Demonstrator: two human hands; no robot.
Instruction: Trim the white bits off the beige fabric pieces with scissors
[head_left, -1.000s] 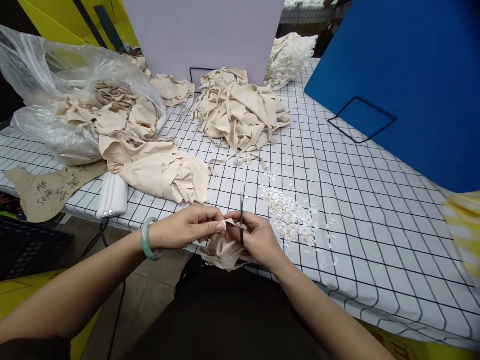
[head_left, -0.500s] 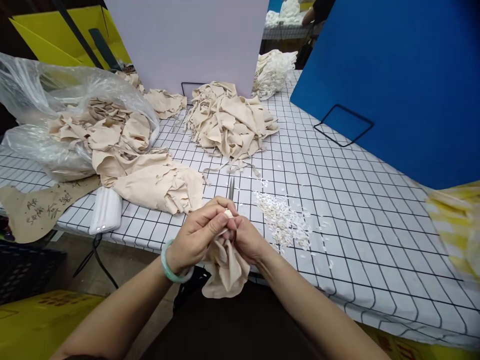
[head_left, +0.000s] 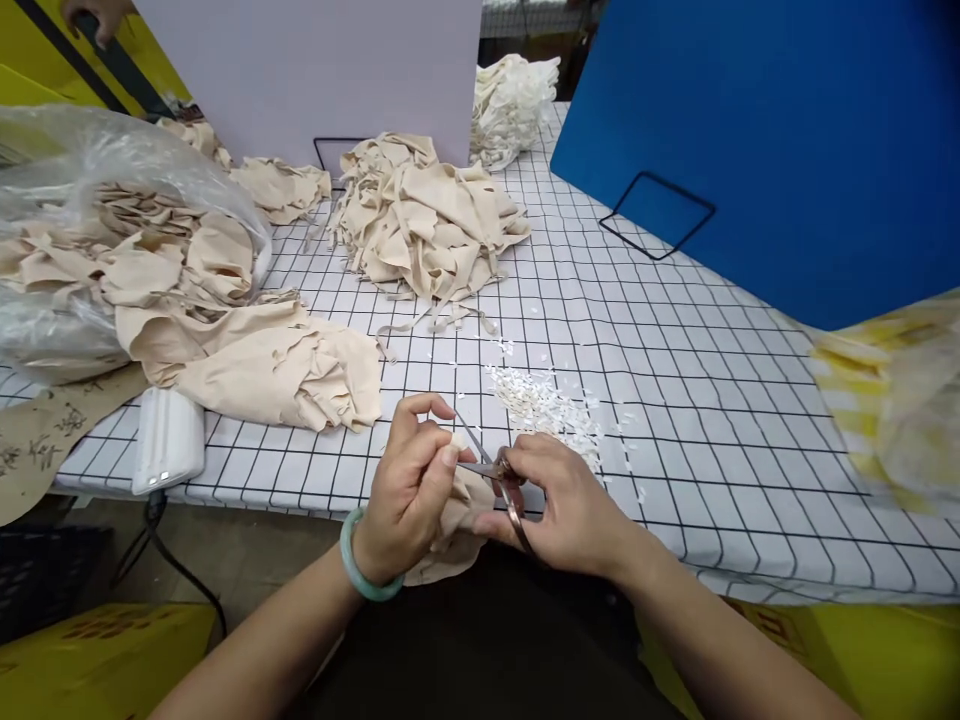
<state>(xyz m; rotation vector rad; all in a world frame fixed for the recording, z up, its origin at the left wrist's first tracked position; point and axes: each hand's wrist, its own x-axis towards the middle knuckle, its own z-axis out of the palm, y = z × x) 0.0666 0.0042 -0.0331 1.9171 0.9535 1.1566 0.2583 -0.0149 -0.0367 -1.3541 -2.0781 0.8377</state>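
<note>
Beige fabric (head_left: 459,515) is pinched in my left hand (head_left: 415,490), which wears a green bangle; the cloth hangs down towards my lap. My right hand (head_left: 566,500) grips a pair of scissors (head_left: 516,508) by its handles. The scissor blades are spread apart and point left, close to the fabric edge at my left fingertips. Just beyond my right hand, many small white snippets (head_left: 544,400) lie scattered on the checked tablecloth (head_left: 675,430).
A pile of beige fabric pieces (head_left: 431,215) sits at the back centre. Left are a plastic bag (head_left: 97,140) of similar pieces, a folded beige cloth (head_left: 277,375) and a white corded device (head_left: 171,440). A lilac panel (head_left: 315,70) and blue panel (head_left: 750,150) stand behind. Another person's hand (head_left: 97,15) shows top left.
My right hand has moved away from my left and right, and the scissors now point left with blades apart. The view has shifted. A person's hand has appeared at the top left.
</note>
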